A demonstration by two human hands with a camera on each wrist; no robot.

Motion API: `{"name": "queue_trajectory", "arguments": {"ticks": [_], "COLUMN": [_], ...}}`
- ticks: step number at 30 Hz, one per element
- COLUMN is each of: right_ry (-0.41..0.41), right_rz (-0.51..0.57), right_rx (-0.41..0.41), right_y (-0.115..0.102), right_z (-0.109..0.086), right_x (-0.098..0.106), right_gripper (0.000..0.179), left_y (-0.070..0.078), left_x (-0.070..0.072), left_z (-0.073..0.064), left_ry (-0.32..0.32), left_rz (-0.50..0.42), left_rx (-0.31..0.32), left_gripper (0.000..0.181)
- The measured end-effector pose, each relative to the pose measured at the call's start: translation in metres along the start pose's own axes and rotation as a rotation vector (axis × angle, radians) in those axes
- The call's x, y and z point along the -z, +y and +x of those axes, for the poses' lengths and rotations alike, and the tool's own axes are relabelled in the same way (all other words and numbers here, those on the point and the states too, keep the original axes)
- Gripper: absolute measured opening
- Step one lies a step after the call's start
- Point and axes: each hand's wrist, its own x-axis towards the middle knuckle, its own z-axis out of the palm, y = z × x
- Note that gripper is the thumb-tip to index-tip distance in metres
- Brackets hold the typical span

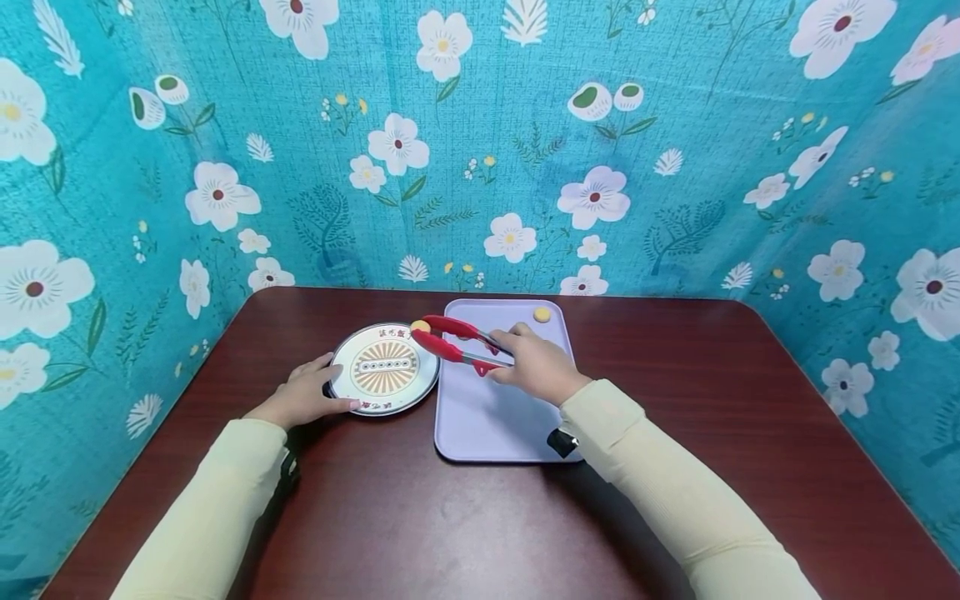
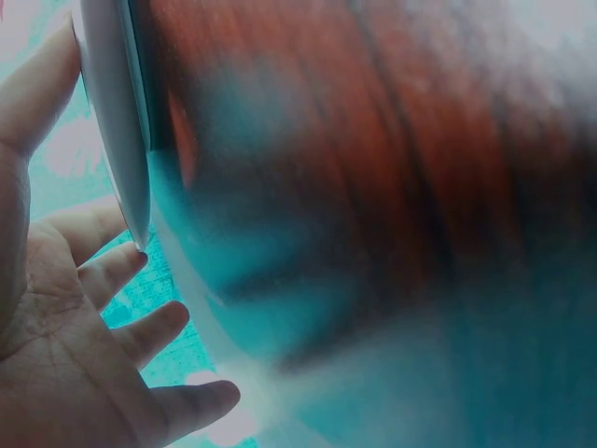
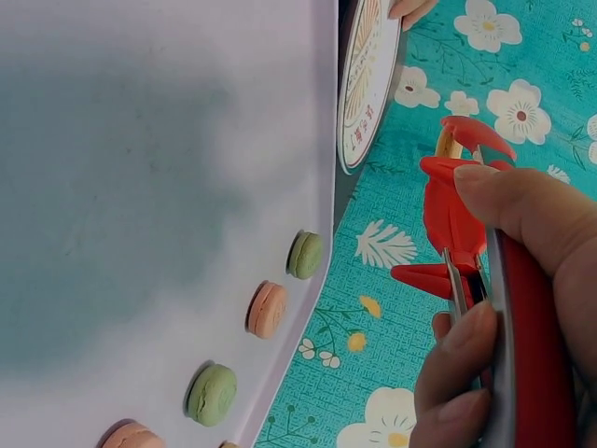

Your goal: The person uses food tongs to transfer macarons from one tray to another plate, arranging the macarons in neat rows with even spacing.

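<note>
My right hand grips red-tipped metal tongs. Between their tips is a yellow macaron, above the right rim of the patterned plate. At the plate's left rim, my left hand holds the edge, thumb on the near side and fingers spread; the left wrist view shows the plate edge-on by the thumb. Beneath the right hand lies a lilac tray. Another yellow macaron sits in its far right corner. Green macarons and pink macarons line the tray in the right wrist view.
Plate and tray lie side by side on a dark reddish-brown table. A teal flowered cloth hangs behind the table and along both sides. The tray has a low raised rim.
</note>
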Motion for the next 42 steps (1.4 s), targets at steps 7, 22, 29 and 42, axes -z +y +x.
{"name": "queue_trajectory", "arguments": {"ticks": [7, 22, 29, 42], "right_ry": [-0.015, -0.018, -0.023, -0.039], "right_rz": [-0.006, -0.017, 0.006, 0.019], "right_rx": [-0.002, 0.009, 0.004, -0.005], "right_y": [-0.003, -0.009, -0.012, -0.02], "right_z": [0.004, 0.012, 0.018, 0.027], "right_x": [-0.004, -0.009, -0.011, -0.015], "right_gripper": [0.071, 0.07, 0.071, 0.07], "left_y": [-0.001, -0.001, -0.002, -0.002], "left_x": [-0.001, -0.003, -0.003, -0.002], "left_z": [0.001, 0.002, 0.003, 0.003], "left_ry": [-0.003, -0.003, -0.012, -0.009], "left_rz": [-0.004, -0.027, -0.031, -0.026], "left_rx": [0.013, 0.017, 0.032, 0.027], "left_gripper": [0.103, 0.103, 0.104, 0.104]}}
